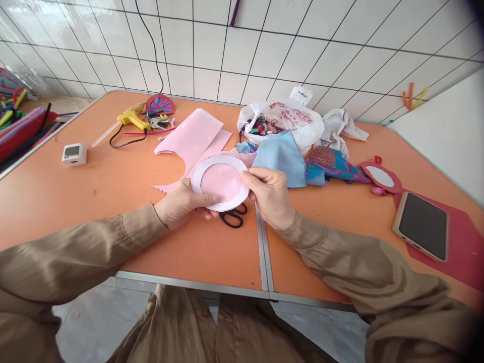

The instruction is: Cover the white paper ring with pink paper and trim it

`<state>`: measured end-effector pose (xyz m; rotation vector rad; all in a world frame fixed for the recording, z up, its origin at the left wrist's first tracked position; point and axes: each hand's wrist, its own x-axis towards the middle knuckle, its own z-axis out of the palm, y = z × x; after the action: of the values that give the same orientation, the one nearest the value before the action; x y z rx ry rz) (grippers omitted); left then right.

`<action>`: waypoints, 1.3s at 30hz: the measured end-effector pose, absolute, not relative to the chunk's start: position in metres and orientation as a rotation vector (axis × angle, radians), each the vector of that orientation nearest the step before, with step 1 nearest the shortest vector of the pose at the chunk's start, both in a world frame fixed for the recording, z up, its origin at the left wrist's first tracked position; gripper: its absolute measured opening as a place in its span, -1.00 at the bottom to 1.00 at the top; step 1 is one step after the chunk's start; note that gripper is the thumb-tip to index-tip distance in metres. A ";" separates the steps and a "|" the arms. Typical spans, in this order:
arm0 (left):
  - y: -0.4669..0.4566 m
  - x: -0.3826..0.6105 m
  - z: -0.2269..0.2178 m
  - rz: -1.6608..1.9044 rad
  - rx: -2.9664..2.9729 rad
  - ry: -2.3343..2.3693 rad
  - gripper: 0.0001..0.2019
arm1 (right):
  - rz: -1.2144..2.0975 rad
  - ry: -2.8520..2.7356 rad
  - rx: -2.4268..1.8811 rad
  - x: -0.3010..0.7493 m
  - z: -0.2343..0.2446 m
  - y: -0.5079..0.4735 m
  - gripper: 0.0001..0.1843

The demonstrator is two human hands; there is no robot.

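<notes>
A white ring (221, 160) with a round pink centre (221, 182) is held up between both hands, above the table's near middle. My left hand (179, 204) grips its lower left side, thumb lying across the front and fingers behind. On the right edge, my right hand (274, 196) pinches the ring between thumb and curled fingers. Black-handled scissors (233, 218) lie just below and partly behind it; their blades are hidden. Behind the hands are pink sheets (192, 132), one with a curved cut-out along its lower edge.
Toward the back left lie a yellow glue gun (134, 117), keys (159, 122) and a small white box (74, 154). A white plastic bag (302, 123), blue cloth (282, 159), patterned fabric (333, 164), a pink-rimmed oval (380, 176) and a phone (423, 224) occupy the right.
</notes>
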<state>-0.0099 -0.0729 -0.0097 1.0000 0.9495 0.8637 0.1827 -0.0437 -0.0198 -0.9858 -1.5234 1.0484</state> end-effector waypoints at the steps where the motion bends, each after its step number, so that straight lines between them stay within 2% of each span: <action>1: -0.072 -0.010 -0.008 0.859 1.017 0.978 -0.71 | 1.044 -1.529 -0.983 0.183 -0.020 -0.044 -0.56; 6: -0.069 -0.014 -0.004 0.822 1.074 1.034 -0.71 | 1.008 -1.551 -0.987 0.183 -0.019 -0.043 -0.55; 12: -0.066 -0.017 -0.007 0.729 1.071 0.931 -0.59 | 1.013 -1.533 -0.991 0.184 -0.022 -0.041 -0.54; 15: -0.065 -0.023 -0.009 0.949 1.187 1.035 -0.46 | 1.054 -1.487 -0.993 0.185 -0.024 -0.039 -0.54; 17: -0.062 -0.032 -0.010 1.291 1.451 1.146 -0.47 | 1.099 -1.438 -1.002 0.184 -0.023 -0.038 -0.54; 19: -0.057 -0.045 -0.010 1.605 1.956 1.134 -0.58 | 1.173 -1.364 -1.007 0.184 -0.021 -0.038 -0.57; 21: -0.050 -0.057 -0.011 1.674 2.600 0.929 -0.70 | 1.249 -1.286 -1.005 0.183 -0.018 -0.037 -0.59; 23: -0.043 -0.062 -0.015 1.547 3.063 0.755 -0.65 | 1.310 -1.224 -0.995 0.181 -0.016 -0.037 -0.61; 25: -0.040 -0.059 -0.019 1.499 3.215 0.777 -0.60 | 1.346 -1.198 -0.973 0.180 -0.014 -0.038 -0.62; 28: -0.039 -0.049 -0.024 1.499 3.302 0.633 -0.71 | 1.364 -1.206 -0.955 0.179 -0.013 -0.041 -0.62; 31: -0.044 -0.041 -0.025 1.486 3.173 0.557 -0.71 | 1.339 -1.248 -0.957 0.179 -0.014 -0.043 -0.63; 36: -0.055 -0.038 -0.020 1.321 2.613 0.970 -0.92 | 1.263 -1.313 -0.970 0.181 -0.017 -0.042 -0.57; 37: -0.057 -0.038 -0.020 1.318 2.573 1.026 -0.88 | 1.251 -1.315 -0.978 0.181 -0.018 -0.042 -0.55; 39: -0.058 -0.038 -0.022 1.299 2.505 1.096 -0.69 | 1.229 -1.324 -0.995 0.182 -0.019 -0.041 -0.54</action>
<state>-0.0381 -0.0576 -0.0216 2.5054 1.0963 1.2987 0.1821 -0.0408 -0.0190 -0.9947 -1.3241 1.2288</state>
